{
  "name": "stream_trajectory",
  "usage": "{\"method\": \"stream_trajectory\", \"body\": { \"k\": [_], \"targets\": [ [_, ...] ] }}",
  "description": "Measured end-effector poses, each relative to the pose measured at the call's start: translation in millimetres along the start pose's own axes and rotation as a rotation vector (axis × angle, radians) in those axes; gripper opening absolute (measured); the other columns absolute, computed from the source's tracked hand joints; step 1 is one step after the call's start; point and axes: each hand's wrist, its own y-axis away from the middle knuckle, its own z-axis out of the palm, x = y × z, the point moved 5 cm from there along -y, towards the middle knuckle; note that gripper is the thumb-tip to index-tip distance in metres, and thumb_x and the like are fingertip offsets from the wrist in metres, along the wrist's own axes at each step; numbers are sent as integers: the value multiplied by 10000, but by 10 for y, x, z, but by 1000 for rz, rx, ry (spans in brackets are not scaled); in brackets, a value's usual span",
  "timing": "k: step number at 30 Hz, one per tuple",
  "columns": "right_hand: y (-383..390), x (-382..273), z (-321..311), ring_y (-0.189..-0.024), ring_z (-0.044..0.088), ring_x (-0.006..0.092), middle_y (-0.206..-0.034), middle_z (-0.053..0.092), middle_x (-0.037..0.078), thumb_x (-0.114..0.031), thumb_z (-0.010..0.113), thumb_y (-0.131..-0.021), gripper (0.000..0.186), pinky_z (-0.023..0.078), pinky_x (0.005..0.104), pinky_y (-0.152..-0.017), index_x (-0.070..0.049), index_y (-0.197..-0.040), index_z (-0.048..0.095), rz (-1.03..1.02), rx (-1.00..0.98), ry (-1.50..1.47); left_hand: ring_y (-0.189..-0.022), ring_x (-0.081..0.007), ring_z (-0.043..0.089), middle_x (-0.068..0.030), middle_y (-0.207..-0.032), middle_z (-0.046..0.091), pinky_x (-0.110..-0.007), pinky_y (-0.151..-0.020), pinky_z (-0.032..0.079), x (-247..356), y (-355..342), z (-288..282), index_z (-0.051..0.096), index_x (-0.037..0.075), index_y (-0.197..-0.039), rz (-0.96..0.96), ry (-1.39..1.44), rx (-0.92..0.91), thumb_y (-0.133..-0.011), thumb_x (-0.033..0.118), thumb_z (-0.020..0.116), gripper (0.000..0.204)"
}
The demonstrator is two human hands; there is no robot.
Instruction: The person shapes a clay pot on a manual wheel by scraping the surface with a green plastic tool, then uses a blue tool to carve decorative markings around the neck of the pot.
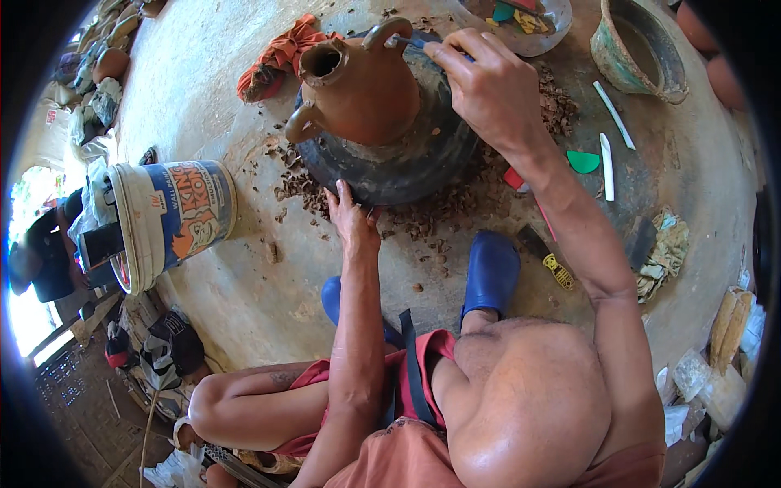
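Just beyond the left hand (355, 223) stands a brown two-handled clay pot (376, 99), the right hand (493, 88) beside it.
Left fingers spread against the round black turntable (392, 177) beneath; the right ones pinch a slim blue tool (414, 42) at a handle.

Bucket (194, 213) blocks left; room behind jug (378, 98) unclear.

Right hand (492, 89) hides part of blue tool (418, 42). Left shoe (330, 299) partly behind left forearm (359, 325). Clear bowl (561, 37) past wheel's far-right edge (468, 146) cut off up top.
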Motion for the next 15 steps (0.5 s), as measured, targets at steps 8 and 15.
{"method": "stream_trajectory", "body": {
  "k": [8, 15],
  "targets": [
    [-110, -28, 33, -960, 729, 221, -1036, 712, -3, -28, 737, -856, 313, 638, 364, -768, -147, -1134, 813, -107, 20, 92, -1403, -409, 536, -86, -1688, 377, -673, -1079, 487, -18, 40, -29, 178, 320, -1702, 4, 21, -14, -1141, 418, 543, 677],
    [-35, -54, 167, -917, 745, 267, -1024, 719, 40, -16, 711, -892, 274, 637, 392, -764, -110, -1131, 804, 26, -39, -13, -1426, -425, 513, -81, -1755, 295, -678, -1105, 453, -27, 56, -25, 35, 325, -1735, -16, -7, -18, -1126, 453, 569, 821]
  ]
}}
